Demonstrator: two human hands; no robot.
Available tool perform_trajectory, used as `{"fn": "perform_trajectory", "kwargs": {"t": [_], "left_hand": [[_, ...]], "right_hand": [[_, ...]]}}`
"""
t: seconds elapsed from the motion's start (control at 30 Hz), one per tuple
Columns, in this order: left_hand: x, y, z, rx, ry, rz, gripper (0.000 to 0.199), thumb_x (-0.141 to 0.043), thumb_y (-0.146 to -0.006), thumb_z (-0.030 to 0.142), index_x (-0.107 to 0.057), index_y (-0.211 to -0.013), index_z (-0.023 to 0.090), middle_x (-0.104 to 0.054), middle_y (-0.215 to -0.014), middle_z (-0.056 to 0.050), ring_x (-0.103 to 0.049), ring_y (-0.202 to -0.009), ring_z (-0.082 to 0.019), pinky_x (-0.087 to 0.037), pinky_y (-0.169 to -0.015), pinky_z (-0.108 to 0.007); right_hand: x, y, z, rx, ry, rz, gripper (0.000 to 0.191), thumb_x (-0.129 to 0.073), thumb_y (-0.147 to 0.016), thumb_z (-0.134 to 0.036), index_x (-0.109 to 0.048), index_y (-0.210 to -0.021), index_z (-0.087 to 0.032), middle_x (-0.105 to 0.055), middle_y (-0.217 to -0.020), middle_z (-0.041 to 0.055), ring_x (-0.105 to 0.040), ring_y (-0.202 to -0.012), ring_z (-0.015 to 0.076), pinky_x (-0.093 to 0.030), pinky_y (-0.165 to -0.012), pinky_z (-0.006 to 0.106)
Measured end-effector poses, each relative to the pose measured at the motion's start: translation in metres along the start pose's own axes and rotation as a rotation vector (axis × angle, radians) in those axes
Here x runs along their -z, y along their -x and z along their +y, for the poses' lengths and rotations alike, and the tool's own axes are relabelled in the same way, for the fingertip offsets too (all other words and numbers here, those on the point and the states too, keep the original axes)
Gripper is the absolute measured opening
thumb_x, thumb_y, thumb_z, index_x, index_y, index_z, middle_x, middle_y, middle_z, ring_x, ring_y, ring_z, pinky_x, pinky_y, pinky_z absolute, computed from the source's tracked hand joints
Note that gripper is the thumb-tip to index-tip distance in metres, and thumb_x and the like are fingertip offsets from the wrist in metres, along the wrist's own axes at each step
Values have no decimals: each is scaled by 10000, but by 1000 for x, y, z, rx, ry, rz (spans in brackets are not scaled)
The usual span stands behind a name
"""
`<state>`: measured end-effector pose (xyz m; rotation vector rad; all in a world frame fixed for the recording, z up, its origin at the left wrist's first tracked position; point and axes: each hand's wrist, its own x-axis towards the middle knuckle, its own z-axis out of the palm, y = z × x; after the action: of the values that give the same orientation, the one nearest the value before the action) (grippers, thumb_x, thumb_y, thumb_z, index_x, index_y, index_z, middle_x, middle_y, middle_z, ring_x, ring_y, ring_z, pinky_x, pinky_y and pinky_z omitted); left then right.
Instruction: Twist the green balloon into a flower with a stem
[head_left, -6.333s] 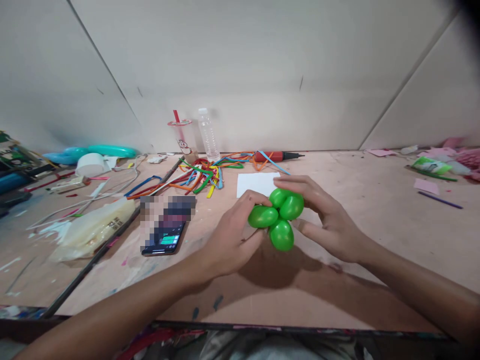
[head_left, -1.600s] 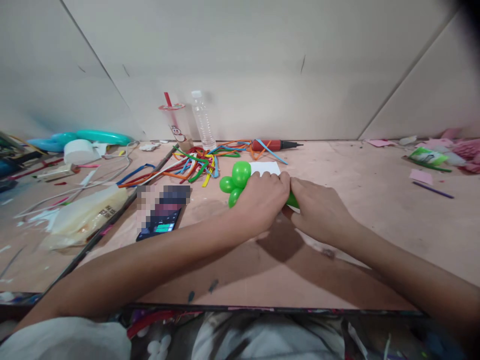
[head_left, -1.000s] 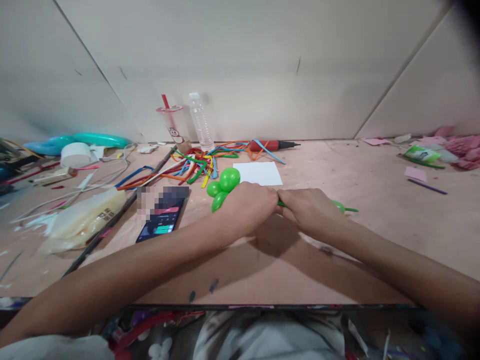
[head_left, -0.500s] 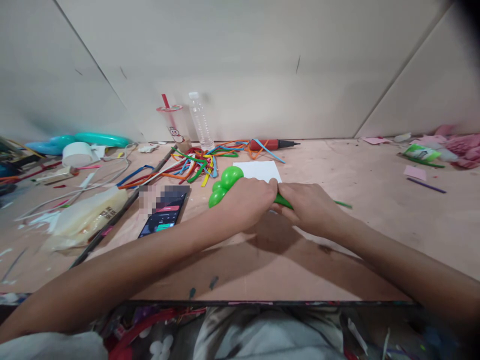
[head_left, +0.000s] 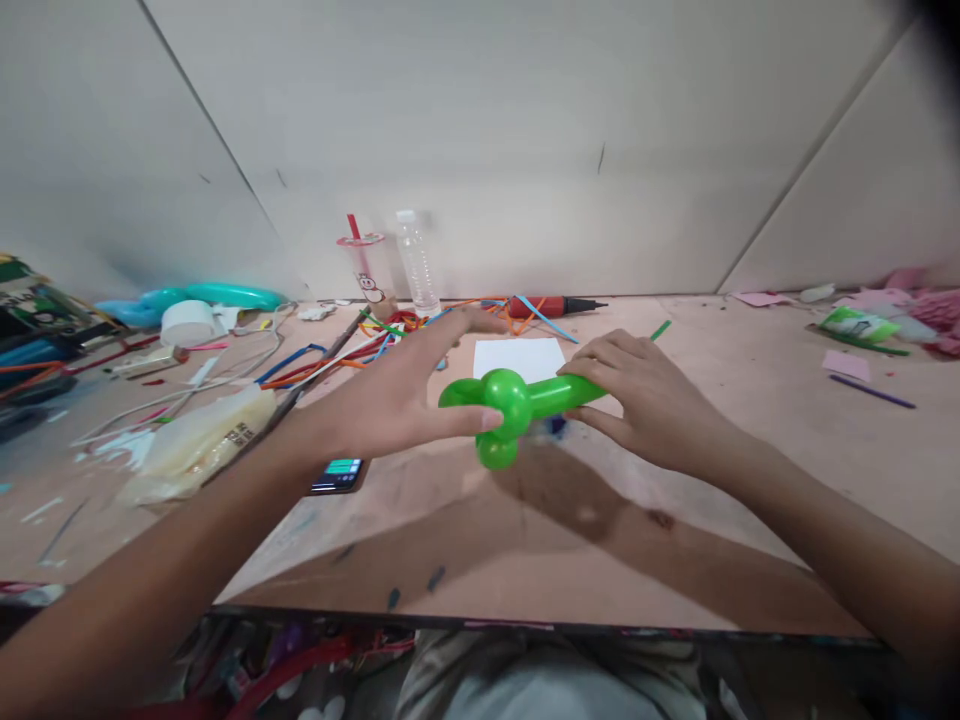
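Observation:
A long green modelling balloon (head_left: pixel 553 396) is twisted into round bubbles at its left end, with a straight length running right. My right hand (head_left: pixel 646 402) is closed around that straight length, and a thin green tail sticks out beyond the knuckles. My left hand (head_left: pixel 394 395) is open at the bubbled end, its fingers stretched out and apart from the thumb. The left thumb lies against the front of a bubble. Some of the twisted part is hidden behind this hand.
Behind the hands lie a white paper (head_left: pixel 517 358), a red balloon pump (head_left: pixel 540 307) and uninflated balloons (head_left: pixel 367 350). A plastic bottle (head_left: pixel 418 265) and a cup with a straw (head_left: pixel 369 272) stand by the wall. A phone (head_left: pixel 337 478) is partly under my left arm.
My left hand has let go, opened and moved left of the twist. The balloon's bubbles have turned and now show between my hands. My right hand has shifted slightly right.

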<state>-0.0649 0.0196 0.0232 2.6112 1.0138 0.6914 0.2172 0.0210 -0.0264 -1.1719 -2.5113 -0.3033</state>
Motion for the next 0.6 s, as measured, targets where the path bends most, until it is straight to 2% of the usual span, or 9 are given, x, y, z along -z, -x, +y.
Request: {"fn": "perform_trajectory", "kwargs": {"t": [0.07, 0.13, 0.2, 0.27, 0.37, 0.5, 0.6], "left_hand": [[-8, 3, -7, -9, 128, -12, 679, -759, -778, 490, -500, -1359, 254, -549, -1417, -80, -537, -1298, -283, -453, -1061, -380], [-17, 5, -7, -14, 182, 44, 670, -809, -726, 498, -551, -1282, 228, -614, -1319, -76, -594, -1202, -268, -475, -1003, -347], [-26, 7, -3, 5, 188, 126, 573, -814, -721, 505, -610, -1171, 215, -676, -1168, -52, -643, -1053, -239, -490, -922, -323], [-35, 7, 2, 40, 177, 208, 505, -814, -719, 502, -638, -1088, 205, -696, -1048, -31, -650, -929, -213, -488, -854, -311], [-49, 7, 5, 108, 226, 279, 464, -816, -717, 470, -632, -1043, 196, -690, -980, -14, -630, -859, -190, -476, -800, -298], [-68, 9, 7, 218, 399, 235, 387, -797, -744, 398, -604, -1015, 200, -665, -918, 11, -606, -824, -166, -474, -738, -262], [-75, 11, 8, 266, 458, 213, 402, -788, -754, 394, -578, -1040, 206, -646, -945, 9, -591, -833, -166, -470, -722, -255]], "right_hand": [[-2, 1, -2, -25, -67, 28, 243, -598, -944, -333, -614, -1138, -187, -674, -1165, 126, -584, -1107, 307, -432, -936, 442], [-3, 4, -6, -43, -110, 60, 283, -614, -921, -333, -589, -1158, -181, -682, -1165, 129, -607, -1089, 309, -449, -928, 442], [-2, 8, -12, -35, -152, 73, 351, -627, -895, -325, -567, -1209, -181, -671, -1225, 141, -608, -1126, 317, -458, -941, 446], [0, 12, -21, -19, -219, 45, 397, -633, -885, -350, -553, -1236, -182, -659, -1265, 153, -606, -1152, 327, -463, -947, 451], [3, 14, -34, -32, -362, -15, 369, -614, -919, -448, -567, -1179, -190, -677, -1222, 144, -628, -1105, 315, -472, -923, 431], [-1, 13, -44, -93, -548, -9, 260, -612, -951, -420, -580, -1122, -228, -691, -1172, 70, -645, -1015, 233, -480, -844, 323], [-5, 13, -45, -161, -540, -12, 281, -619, -946, -428, -585, -1148, -234, -719, -1079, 56, -669, -893, 225, -478, -748, 306]]}}
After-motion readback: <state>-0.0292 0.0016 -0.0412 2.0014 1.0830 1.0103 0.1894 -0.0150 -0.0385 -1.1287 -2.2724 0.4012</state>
